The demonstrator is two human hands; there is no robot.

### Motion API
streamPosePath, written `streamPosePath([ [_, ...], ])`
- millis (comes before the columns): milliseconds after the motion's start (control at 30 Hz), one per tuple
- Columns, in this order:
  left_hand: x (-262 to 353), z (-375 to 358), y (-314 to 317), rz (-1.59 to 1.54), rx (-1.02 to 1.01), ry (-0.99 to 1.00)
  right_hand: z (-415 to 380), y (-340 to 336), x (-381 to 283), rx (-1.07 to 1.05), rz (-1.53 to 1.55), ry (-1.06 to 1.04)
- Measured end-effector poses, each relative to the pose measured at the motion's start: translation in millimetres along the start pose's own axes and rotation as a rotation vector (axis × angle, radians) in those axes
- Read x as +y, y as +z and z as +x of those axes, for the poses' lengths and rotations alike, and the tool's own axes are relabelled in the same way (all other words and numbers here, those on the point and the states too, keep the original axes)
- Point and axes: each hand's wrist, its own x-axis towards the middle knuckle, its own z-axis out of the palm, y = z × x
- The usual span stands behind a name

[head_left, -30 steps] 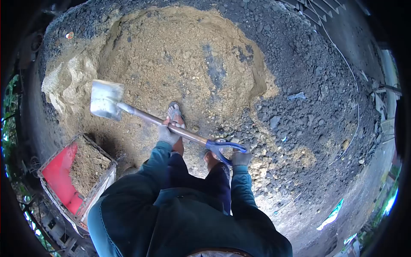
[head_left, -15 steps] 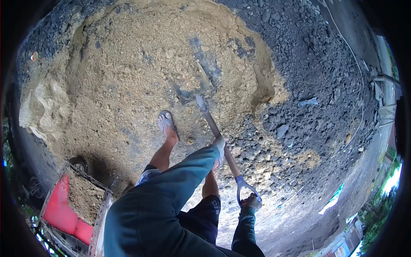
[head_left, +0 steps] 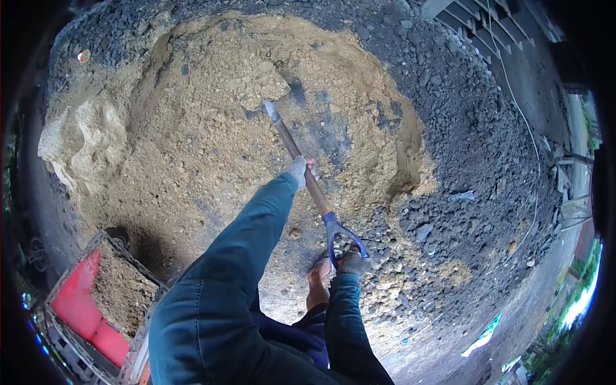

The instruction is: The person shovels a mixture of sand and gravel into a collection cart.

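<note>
A shovel (head_left: 319, 196) with a wooden shaft and a blue D-shaped handle slants across the middle of the view. Around the shaft, below the metal neck, is my left hand (head_left: 301, 172), gloved and closed. My right hand (head_left: 353, 262), also gloved, grips the blue handle near my foot. The shovel's blade lies at the upper middle, loaded with or covered by brown sandy material (head_left: 263, 83); its outline is hard to make out.
A red-lined container (head_left: 77, 292) partly filled with brown material stands at the lower left. Dark gravel (head_left: 462, 128) borders the sand at the right and top. A pale lump (head_left: 96, 131) rises at the left. A cable runs along the right.
Both hands and the shovel have moved up and to the left in the view. The blade, bare before, now has sandy material on or over it.
</note>
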Motion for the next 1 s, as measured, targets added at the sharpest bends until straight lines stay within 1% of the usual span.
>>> streamPosePath([
  [33,-6,-20,-3,-0.018,-0.006,0.002,2,-8,8,-0.082,0.026,0.023],
  [67,-14,-36,-14,-0.044,-0.005,0.007,-25,-11,-59,-0.148,-0.008,0.144],
  [100,-17,-71,-16,-0.13,0.022,0.045,-25,-22,-61,-0.125,-0.007,0.097],
  [133,-21,-110,-18,-0.225,0.053,0.092,-24,-36,-71,-0.19,-0.091,0.067],
  [167,-28,-133,-30,-0.323,0.081,0.115,-6,-55,-52,-0.267,0.061,0.121],
  [200,-28,-161,-44,-0.41,0.127,0.149,-10,-64,-69,-0.329,-0.063,0.16],
  [233,-27,-190,-58,-0.494,0.172,0.187,-18,-61,-92,-0.337,-0.12,0.149],
  [300,-18,-262,-70,-0.627,0.286,0.246,-15,-54,-118,-0.535,-0.172,0.07],
  [333,-23,-256,-103,-0.7,0.236,0.207,-22,-37,-135,-0.638,-0.165,0.05],
  [367,-7,-292,-116,-0.797,0.247,0.297,-35,-13,-152,-0.739,-0.147,0.032],
  [400,7,-345,-122,-0.892,0.256,0.376,-50,5,-171,-0.831,-0.134,0.018],
  [433,15,-389,-134,-0.982,0.262,0.452,-82,24,-199,-0.975,-0.15,-0.015],
  [467,20,-420,-159,-1.047,0.236,0.585,-121,44,-219,-1.11,-0.16,-0.045],
  [500,24,-452,-185,-1.105,0.211,0.718,-145,61,-223,-1.221,-0.227,-0.165],
  [533,28,-493,-203,-1.164,0.156,0.906,-172,76,-222,-1.324,-0.282,-0.286],
  [567,26,-522,-231,-1.221,-0.009,1.019,-216,80,-243,-1.438,-0.254,-0.501],
  [600,25,-557,-245,-1.251,-0.013,1.095,-262,70,-278,-1.535,-0.22,-0.716],
  [633,23,-587,-250,-1.235,-0.063,1.155,-297,54,-314,-1.58,-0.178,-0.948],
  [667,21,-609,-250,-1.202,-0.103,1.186,-321,37,-344,-1.608,-0.118,-1.183],
  [700,19,-626,-241,-1.14,-0.187,1.193,-324,20,-361,-1.571,-0.066,-1.294],
  [767,16,-646,-197,-1.074,-0.275,1.124,-316,-10,-383,-1.447,0.02,-1.498],
  [800,15,-643,-176,-1.006,-0.337,1.065,-292,-23,-380,-1.367,0.011,-1.465],
  [867,10,-613,-140,-0.917,-0.318,1.007,-239,-54,-365,-1.335,-0.04,-0.89],
  [900,10,-592,-112,-0.847,-0.322,0.947,-209,-73,-351,-1.254,-0.029,-0.598],
  [933,4,-578,-84,-0.792,-0.279,0.903,-175,-89,-326,-1.135,0.005,-0.451],
  [967,3,-546,-62,-0.827,-0.256,0.844,-122,-103,-274,-1.006,0.027,-0.513],
  [1000,-5,-495,-64,-0.712,-0.314,0.744,-74,-124,-223,-0.871,0.04,-0.566],
])
